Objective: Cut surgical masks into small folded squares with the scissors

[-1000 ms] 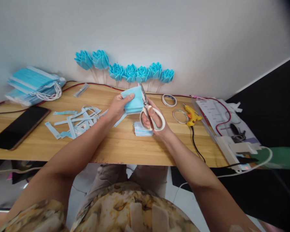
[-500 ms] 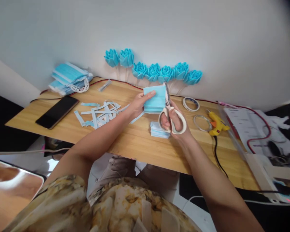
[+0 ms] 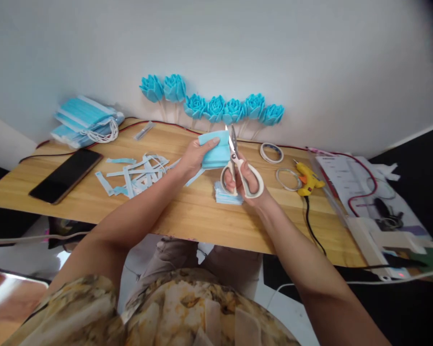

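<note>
My left hand (image 3: pixel 192 157) pinches a folded blue mask piece (image 3: pixel 216 150) above the wooden table (image 3: pixel 187 211). My right hand (image 3: pixel 243 185) has its fingers through the white handles of scissors (image 3: pixel 238 166). The scissor blades point up along the right edge of the blue piece. Just below the hands, a small stack of cut blue pieces (image 3: pixel 228 196) lies on the table.
Cut blue strips (image 3: pixel 135 173) lie left of my hands, with a black phone (image 3: pixel 65 175) and a pile of masks (image 3: pixel 84 120) farther left. Blue fabric roses (image 3: pixel 216 106) lean on the wall. Tape rolls (image 3: pixel 272 153), a yellow glue gun (image 3: pixel 308 177) and cables sit to the right.
The view has swung from side to side. Both hands have stayed together on the blue piece and the scissors, and the blades have stayed at the piece's right edge.
</note>
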The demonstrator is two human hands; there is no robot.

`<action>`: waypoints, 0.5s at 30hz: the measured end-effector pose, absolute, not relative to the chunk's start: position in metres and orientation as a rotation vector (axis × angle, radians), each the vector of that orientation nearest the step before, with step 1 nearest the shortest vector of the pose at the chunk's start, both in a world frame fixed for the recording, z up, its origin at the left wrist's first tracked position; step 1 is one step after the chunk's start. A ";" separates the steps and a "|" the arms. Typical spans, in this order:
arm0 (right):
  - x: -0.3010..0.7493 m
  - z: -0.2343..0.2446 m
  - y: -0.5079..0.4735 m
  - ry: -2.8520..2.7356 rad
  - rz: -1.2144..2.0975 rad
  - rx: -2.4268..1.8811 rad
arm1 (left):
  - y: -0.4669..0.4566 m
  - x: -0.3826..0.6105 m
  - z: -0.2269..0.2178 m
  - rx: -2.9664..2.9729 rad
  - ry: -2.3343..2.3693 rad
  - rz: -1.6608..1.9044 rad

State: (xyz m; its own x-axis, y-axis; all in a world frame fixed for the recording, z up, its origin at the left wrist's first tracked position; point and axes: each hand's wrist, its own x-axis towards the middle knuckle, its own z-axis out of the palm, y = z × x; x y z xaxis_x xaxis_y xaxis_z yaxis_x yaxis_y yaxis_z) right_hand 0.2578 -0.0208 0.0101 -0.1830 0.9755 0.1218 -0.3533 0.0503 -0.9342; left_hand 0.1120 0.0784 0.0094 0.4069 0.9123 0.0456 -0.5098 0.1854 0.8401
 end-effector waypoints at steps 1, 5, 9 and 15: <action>0.258 0.009 -0.021 -1.120 1.431 -0.777 | 0.078 0.112 0.010 0.918 0.544 1.075; 0.259 0.007 -0.020 -1.147 1.452 -0.760 | 0.075 0.113 0.011 0.952 0.562 1.086; 0.259 0.007 -0.019 -1.137 1.453 -0.742 | 0.073 0.112 0.012 1.009 0.569 1.056; 0.261 0.003 -0.017 -1.125 1.462 -0.714 | 0.075 0.110 0.010 1.147 0.654 1.114</action>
